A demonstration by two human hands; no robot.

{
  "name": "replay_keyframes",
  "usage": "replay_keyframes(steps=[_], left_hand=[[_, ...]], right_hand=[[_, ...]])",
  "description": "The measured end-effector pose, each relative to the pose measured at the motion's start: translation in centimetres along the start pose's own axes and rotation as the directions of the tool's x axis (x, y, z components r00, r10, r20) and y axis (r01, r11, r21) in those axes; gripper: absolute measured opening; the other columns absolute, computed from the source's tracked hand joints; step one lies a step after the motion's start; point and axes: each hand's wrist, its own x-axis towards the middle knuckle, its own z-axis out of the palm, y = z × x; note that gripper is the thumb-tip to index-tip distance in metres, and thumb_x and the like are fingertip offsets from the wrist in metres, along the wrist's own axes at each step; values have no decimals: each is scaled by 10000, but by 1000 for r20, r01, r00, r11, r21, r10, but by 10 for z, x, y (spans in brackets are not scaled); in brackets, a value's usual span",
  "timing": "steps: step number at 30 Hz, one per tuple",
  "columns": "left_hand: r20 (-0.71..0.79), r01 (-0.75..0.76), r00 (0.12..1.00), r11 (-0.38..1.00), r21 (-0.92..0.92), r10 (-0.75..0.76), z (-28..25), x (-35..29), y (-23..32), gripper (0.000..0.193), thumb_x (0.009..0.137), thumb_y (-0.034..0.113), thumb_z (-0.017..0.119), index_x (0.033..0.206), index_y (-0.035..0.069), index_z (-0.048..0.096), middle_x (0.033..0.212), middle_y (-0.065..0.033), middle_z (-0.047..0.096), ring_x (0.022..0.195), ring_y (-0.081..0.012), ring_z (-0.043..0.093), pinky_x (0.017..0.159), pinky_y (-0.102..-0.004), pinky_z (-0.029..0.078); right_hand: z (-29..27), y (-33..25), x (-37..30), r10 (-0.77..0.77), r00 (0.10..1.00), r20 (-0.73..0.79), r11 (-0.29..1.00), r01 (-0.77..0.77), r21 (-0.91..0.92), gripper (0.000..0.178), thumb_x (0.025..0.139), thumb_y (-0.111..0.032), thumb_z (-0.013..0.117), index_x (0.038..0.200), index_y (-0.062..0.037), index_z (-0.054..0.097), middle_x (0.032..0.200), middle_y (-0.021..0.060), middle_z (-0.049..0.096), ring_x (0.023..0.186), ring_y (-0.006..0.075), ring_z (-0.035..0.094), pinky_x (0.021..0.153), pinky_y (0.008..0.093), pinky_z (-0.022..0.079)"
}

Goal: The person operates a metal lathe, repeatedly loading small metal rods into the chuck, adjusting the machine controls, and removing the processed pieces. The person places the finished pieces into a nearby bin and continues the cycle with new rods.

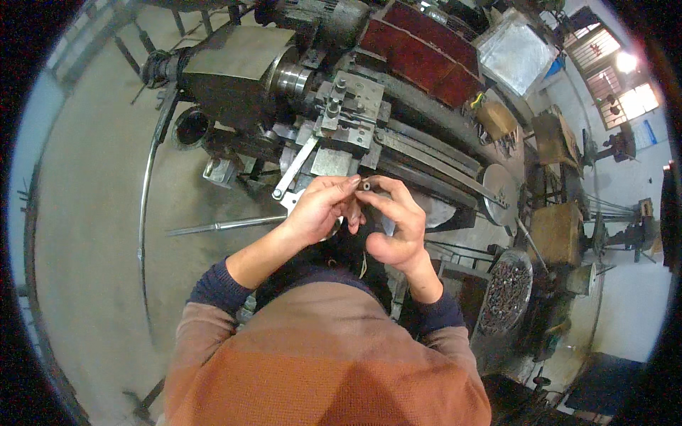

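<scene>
In front of my chest, my left hand (321, 210) and my right hand (399, 219) meet at the fingertips. Between them is a small round metal piece with a hole in its end (366, 186). My left thumb and fingers are pinched at its left side, while my right index and middle fingers curl around its right side. The rest of the piece is hidden by my fingers. Just beyond my hands is a metal lathe's tool post (349, 112), with a long flat handle (297, 167) slanting toward my left hand.
The lathe's spindle (291, 79) and headstock (231, 64) lie to the far left, its bed rails (433, 160) run right. A metal rod (227, 225) juts left beside me. On the right stand a tray of small dark parts (508, 291) and wooden boxes (556, 233).
</scene>
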Motion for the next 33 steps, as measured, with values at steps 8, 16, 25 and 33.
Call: replay_keyframes(steps=[8, 16, 25, 33], left_hand=[[-81, -233, 920, 703, 672, 383, -8, -7, 36, 314, 859, 254, 554, 686, -6, 579, 494, -8, 508, 431, -67, 483, 398, -212, 385], [-153, -245, 809, 562, 790, 567, -33, -13, 71, 281, 848, 214, 568, 692, -18, 598, 483, 5, 493, 431, -38, 434, 395, -207, 332], [-140, -277, 672, 422, 863, 727, -54, -4, 81, 282, 828, 190, 585, 642, -22, 591, 483, -23, 510, 452, -50, 415, 407, -247, 320], [-161, -123, 864, 511, 851, 477, -67, 0, 104, 259, 831, 226, 574, 748, -16, 613, 522, -32, 545, 450, -77, 492, 418, -246, 384]], right_hand=[[9, 0, 37, -102, 978, 182, 986, 124, -111, 376, 556, -169, 582, 891, 1, 593, 970, 182, 561, 813, 331, 557, 690, 367, 471], [36, 1, 92, -112, 936, 333, 989, 139, -59, 363, 538, -159, 585, 871, -19, 611, 963, 164, 577, 851, 328, 560, 738, 375, 465], [53, 9, 122, -75, 911, 405, 997, 77, 12, 324, 545, -173, 593, 839, -42, 633, 944, 157, 597, 848, 330, 565, 743, 367, 459], [52, 36, 143, -83, 905, 416, 995, 100, -20, 214, 580, -157, 558, 744, -53, 647, 769, 122, 613, 730, 282, 583, 689, 335, 466]])
